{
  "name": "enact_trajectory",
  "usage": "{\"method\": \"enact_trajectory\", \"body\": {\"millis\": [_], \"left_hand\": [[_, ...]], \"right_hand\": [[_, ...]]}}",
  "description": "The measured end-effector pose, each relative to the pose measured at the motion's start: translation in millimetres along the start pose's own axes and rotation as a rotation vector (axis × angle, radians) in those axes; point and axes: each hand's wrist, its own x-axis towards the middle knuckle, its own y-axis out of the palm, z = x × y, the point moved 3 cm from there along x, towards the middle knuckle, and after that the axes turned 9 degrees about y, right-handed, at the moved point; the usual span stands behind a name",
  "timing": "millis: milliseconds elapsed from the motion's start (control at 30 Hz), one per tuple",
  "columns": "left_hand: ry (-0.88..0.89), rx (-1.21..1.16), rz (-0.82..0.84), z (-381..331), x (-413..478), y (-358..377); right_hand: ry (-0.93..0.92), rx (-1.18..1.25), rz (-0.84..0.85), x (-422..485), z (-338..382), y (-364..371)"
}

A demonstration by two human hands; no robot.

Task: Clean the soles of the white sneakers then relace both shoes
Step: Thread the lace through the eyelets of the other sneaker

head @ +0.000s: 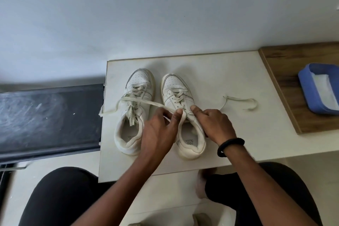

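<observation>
so both sneakers sit side by side on the counter [229,71], toes pointing away, and the left sneaker [141,80] looks laced up already, its frayed ends flopped over the tongue. the right sneaker [174,86] is the one being worked on, I'd guess it's down to the top eyelets. left hand [161,128] has its fingers [178,114] pinching the lace [139,102] right at the top of the eyelet row, and the long flat tail runs off leftward over the other shoe and droops past the counter edge. right hand [214,124] has its fingers curled in with the thumb tip pressed on the eyelet edge, can't tell if any lace is trapped under there. the loose end [245,100] lies on the counter to the right. lace looks soft, limp and frayed, so I'd grab it close to the tip and twist it to a point, and the shoe's probably light enough to need steadying at the collar. blue tub [308,95] sits well off to the right
</observation>
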Motion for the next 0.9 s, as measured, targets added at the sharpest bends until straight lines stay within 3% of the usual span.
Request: {"method": "enact_trajectory", "body": {"millis": [167, 333, 433, 467, 567, 900], "left_hand": [[0.145, -0.125, -0.196, 7.0, -2.5, 7.9], [0.259, -0.207, -0.249, 3.7, -7.3, 4.9], [0.217, -0.323, -0.209, 7.9, -3.4, 4.4], [0.201, -0.352, -0.2, 9.4, -1.8, 4.0], [0.188, -0.423, -0.154, 8.1, 0.3, 2.8], [0.521, -0.136, -0.145, -1.4, -1.1, -2.5]], "right_hand": [[0.034, 0.093, 0.049, 1.4, -1.1, -2.8], [-0.025, 0.086, 0.007, -1.3, -0.2, -5.3], [-0.081, 0.392, -0.089, -5.4, 7.6, -9.3], [-0.063, 0.615, -0.046, -5.6, 10.1, -11.0], [0.026, 1.155, 0.318, -13.5, 18.5, -10.0], [-0.21, 1.259, 0.64, -23.4, 31.0, -17.5]]}}
